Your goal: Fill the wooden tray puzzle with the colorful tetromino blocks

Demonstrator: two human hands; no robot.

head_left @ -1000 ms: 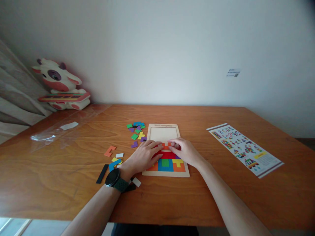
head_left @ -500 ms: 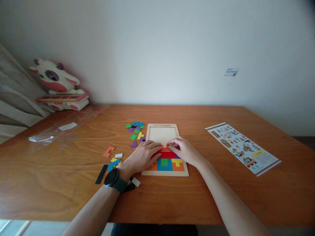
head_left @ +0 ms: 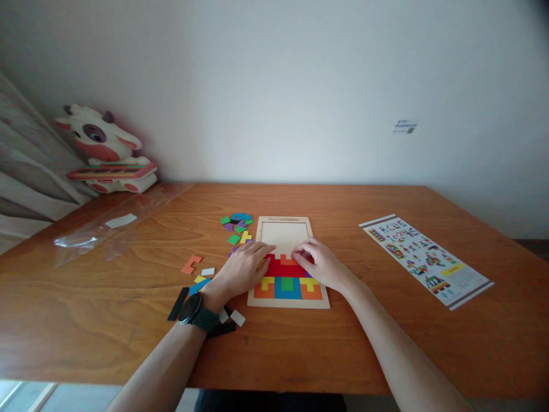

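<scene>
A wooden puzzle board (head_left: 288, 304) lies in front of me, its near half filled with coloured pieces and its far half bare wood. An orange puzzle piece (head_left: 287, 260) rests against the red pieces (head_left: 283, 270) across the middle. My right hand (head_left: 319, 262) is closed, thumb and fingertips together at the right end of the orange piece. Over the board's left edge, my left hand (head_left: 244, 268) has its fingers stretched and loosely apart, holding nothing visible. It covers part of the board and some loose pieces.
Loose coloured pieces (head_left: 234, 239) lie left of the board, with a black strip (head_left: 178, 304) and white squares (head_left: 237, 318) nearer me. A printed pattern sheet (head_left: 424, 260) is at right. At far left are a plastic bag (head_left: 86, 240) and a cow toy keyboard (head_left: 109, 151).
My left hand has drawn back leftward off the orange piece, its fingers spreading. The orange piece now sits against the red ones, with my right hand still at it.
</scene>
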